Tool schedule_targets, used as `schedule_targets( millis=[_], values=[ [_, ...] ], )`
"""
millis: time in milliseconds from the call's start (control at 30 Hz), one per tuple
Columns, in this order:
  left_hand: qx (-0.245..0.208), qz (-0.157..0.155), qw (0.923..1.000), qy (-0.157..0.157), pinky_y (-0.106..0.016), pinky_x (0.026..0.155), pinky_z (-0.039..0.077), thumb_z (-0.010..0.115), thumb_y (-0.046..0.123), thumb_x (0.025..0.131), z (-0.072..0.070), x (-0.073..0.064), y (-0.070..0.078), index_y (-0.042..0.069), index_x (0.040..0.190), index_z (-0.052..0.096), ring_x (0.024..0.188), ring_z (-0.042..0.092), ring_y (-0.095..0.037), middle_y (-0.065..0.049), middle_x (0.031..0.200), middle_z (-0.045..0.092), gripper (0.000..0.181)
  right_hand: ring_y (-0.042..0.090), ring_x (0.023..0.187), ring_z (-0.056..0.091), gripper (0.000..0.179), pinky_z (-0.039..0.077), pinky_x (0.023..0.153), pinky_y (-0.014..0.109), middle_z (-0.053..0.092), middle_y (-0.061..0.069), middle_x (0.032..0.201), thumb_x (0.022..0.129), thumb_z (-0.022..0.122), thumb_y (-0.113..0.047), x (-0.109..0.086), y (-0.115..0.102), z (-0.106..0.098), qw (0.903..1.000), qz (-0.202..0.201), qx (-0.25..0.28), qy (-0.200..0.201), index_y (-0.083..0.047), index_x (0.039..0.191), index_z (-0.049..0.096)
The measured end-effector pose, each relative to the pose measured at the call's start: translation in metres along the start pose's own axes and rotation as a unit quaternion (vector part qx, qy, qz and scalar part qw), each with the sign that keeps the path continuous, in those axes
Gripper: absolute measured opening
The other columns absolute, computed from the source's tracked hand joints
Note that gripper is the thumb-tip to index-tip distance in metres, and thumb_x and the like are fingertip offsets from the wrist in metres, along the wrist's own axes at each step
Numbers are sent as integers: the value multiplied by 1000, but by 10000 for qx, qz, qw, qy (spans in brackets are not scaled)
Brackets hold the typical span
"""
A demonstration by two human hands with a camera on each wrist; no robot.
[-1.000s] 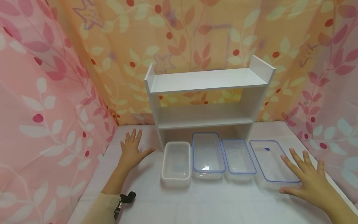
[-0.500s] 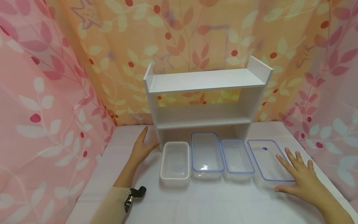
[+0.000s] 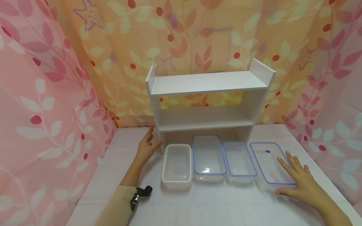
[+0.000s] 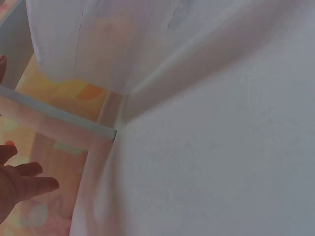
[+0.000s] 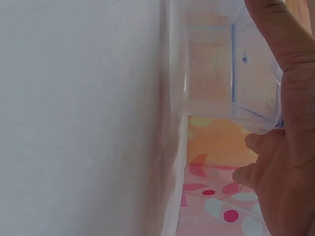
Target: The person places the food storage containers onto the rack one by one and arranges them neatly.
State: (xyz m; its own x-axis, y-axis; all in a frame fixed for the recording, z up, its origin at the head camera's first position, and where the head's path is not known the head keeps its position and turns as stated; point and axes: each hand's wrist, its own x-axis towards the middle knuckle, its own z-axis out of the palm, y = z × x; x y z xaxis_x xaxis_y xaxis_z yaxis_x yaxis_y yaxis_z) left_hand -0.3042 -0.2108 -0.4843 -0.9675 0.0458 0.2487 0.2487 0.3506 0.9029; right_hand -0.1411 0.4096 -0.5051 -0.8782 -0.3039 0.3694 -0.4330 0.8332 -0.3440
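Beside the left post of a white two-tier shelf [image 3: 209, 83] is my left hand [image 3: 145, 148], its fingers extended and thumb spread toward a clear food container with a white rim [image 3: 177, 181]. It holds nothing. In the left wrist view, the fingers [image 4: 39, 185] show at the left edge near the shelf's upright. My right hand [image 3: 301, 182] spreads its fingers over the near right corner of a large blue-rimmed food container [image 3: 268, 168]. From the right wrist, thumb and fingers [image 5: 251, 174] stand around that container's corner, without gripping it.
Two more blue-rimmed food containers, a tall one [image 3: 210, 178] and a smaller one [image 3: 241, 179], stand between the outer two in a row before the shelf. A white cloth [image 3: 215, 207] covers the table. Patterned curtains [image 3: 113, 62] enclose the back and sides.
My left hand has moved right and toward the shelf's left post, its fingers drawing closer together. My right hand has shifted slightly left over the large container. The containers stay put.
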Motion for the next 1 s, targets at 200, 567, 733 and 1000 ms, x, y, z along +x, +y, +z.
schedule_targets(
  millis=[200, 567, 733, 1000],
  values=[
    [-471, -88, 9988, -69, -67, 117, 32, 85, 31, 87, 7, 1, 1, 23, 162, 31, 149, 34, -42, 1, 168, 29, 93, 43, 156, -10, 125, -18, 115, 73, -4, 9, 173, 62, 98, -39, 1, -1, 1, 9996, 23, 282, -50, -13, 163, 29],
    [-1085, -12, 9936, -327, -30, 104, 52, 74, 11, 95, 17, -2, 12, 17, 160, 34, 144, 43, -40, -1, 166, 34, 76, -2, 154, -6, 127, -7, 117, 19, -1, 9, 174, 58, 100, -27, 0, 3, 3, 9978, 84, 661, 45, -13, 162, 29],
    [-1257, 181, 9917, -208, -18, 92, 55, 73, 10, 96, 24, -1, 6, 17, 158, 40, 136, 53, -35, -2, 161, 43, 71, -2, 155, -1, 128, -2, 109, 3, 5, 11, 173, 53, 102, -23, -1, 9, 4, 9974, -111, 651, 292, -8, 160, 34],
    [-1277, 21, 9918, 73, -28, 91, 60, 74, 17, 96, 31, 0, 5, 11, 156, 44, 133, 55, -41, -13, 154, 51, 67, -3, 155, 1, 128, 1, 108, -2, 10, 11, 173, 51, 103, -20, -5, 19, 6, 9961, -111, 758, 434, -9, 160, 35]
  ],
)
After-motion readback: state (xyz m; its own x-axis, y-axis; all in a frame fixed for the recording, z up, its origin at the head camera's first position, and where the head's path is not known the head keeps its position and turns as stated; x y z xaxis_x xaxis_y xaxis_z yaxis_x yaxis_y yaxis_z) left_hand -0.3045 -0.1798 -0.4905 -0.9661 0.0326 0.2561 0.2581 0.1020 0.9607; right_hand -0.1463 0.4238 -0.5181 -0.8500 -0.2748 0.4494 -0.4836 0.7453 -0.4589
